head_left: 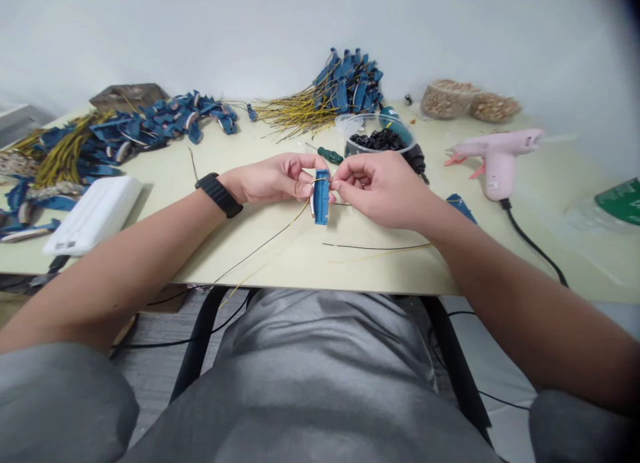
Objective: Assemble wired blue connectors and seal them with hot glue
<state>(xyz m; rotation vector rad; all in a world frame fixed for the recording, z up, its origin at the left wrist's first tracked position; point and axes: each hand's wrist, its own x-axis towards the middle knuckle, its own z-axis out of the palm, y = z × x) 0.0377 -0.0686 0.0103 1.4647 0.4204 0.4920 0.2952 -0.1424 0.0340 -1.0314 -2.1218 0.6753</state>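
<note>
Above the front of the table, my left hand (280, 177) holds a small blue plastic part (321, 199) upright between thumb and fingers. Its left side shows a pale edge. A thin yellow wire (295, 213) and a black wire (260, 245) trail from it down past the table's edge. Across the part's upper end the yellow wire runs toward my right hand (377, 188), whose thumb and forefinger pinch it at the part's right side. The pinched tip is mostly hidden. Another blue part (461, 207) lies partly behind my right forearm, with loose wires nearby.
Piles of wired blue parts stand at the back (350, 83) and left (165, 119). A clear tub (413, 143) of black pieces and a green screwdriver (330, 155) lie ahead. At right rests a corded pink glue gun (500, 159); a white power bank (95, 215) is at left.
</note>
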